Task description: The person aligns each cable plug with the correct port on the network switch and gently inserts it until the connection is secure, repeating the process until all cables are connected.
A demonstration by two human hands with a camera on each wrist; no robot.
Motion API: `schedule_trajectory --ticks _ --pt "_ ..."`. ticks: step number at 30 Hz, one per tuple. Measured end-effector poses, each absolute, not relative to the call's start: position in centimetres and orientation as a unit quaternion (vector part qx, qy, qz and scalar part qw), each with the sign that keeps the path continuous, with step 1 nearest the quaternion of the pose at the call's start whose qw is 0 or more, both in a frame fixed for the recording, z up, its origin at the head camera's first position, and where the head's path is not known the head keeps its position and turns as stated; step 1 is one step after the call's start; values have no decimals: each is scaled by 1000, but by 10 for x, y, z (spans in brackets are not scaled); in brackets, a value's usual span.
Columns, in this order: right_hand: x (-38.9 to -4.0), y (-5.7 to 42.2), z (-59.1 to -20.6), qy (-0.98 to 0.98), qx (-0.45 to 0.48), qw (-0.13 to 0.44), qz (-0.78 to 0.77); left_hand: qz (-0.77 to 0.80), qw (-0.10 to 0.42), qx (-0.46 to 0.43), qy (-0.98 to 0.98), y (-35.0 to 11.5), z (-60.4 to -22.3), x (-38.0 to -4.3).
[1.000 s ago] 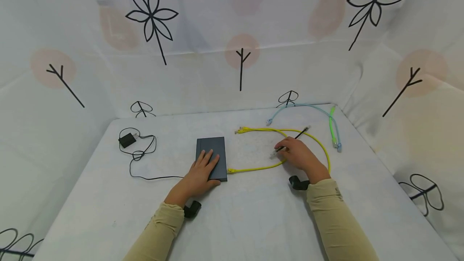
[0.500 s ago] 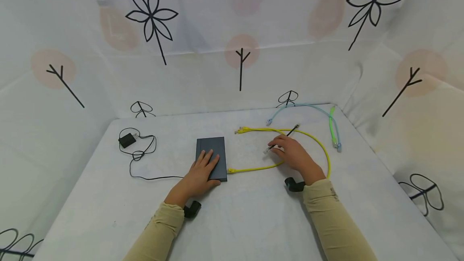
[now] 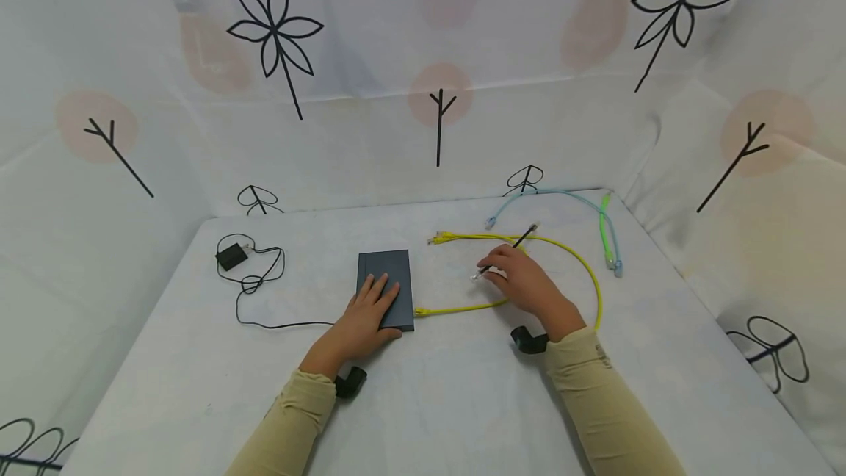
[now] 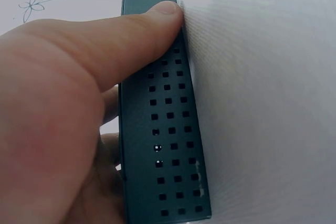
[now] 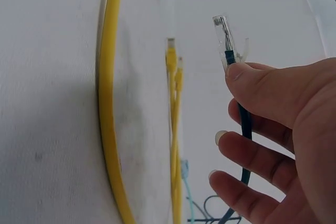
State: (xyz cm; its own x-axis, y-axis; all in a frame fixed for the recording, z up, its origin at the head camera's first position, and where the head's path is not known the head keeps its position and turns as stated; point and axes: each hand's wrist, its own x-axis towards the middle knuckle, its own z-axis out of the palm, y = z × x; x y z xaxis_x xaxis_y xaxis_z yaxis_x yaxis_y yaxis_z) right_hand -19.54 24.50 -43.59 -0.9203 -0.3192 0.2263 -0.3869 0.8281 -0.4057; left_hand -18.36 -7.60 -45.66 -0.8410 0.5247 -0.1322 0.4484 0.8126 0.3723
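Observation:
A dark blue-grey network switch point(image 3: 388, 267) lies flat on the white table. My left hand point(image 3: 357, 325) rests on it with fingers spread over the top; in the left wrist view the thumb point(image 4: 136, 38) presses the side with rows of vent holes. My right hand point(image 3: 525, 286) pinches a short black network cable point(image 3: 525, 235) between thumb and fingers, just behind its clear plug point(image 5: 223, 35). That plug points left toward the switch, apart from it. A port shows on the switch's end in the right wrist view. A yellow network cable point(image 3: 463, 309) meets the switch's right side.
Two yellow plugs point(image 3: 439, 239) lie behind, right of the switch. Farther right are a light blue cable point(image 3: 562, 191) and a short green cable point(image 3: 604, 230). A black power adapter point(image 3: 231, 256) with a looped cord lies left. Patterned cloth point(image 3: 370, 145) walls the table.
My right hand has moved left with the black network cable, bringing its plug closer to the switch. My left hand and the switch stay put.

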Motion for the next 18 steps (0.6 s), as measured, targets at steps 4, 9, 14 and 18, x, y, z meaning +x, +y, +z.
schedule_trajectory --ticks 4,9,14,18 --pt "-193 239 -432 -953 193 72 222 166 115 258 945 -76 -455 -183" --pt "-192 233 -431 -951 209 71 217 165 113 259 945 -76 -457 -183" --pt "-191 229 -432 -949 217 77 214 165 108 262 945 -77 -457 -183" --pt "-190 226 -433 -949 219 77 211 170 108 262 944 -77 -457 -183"
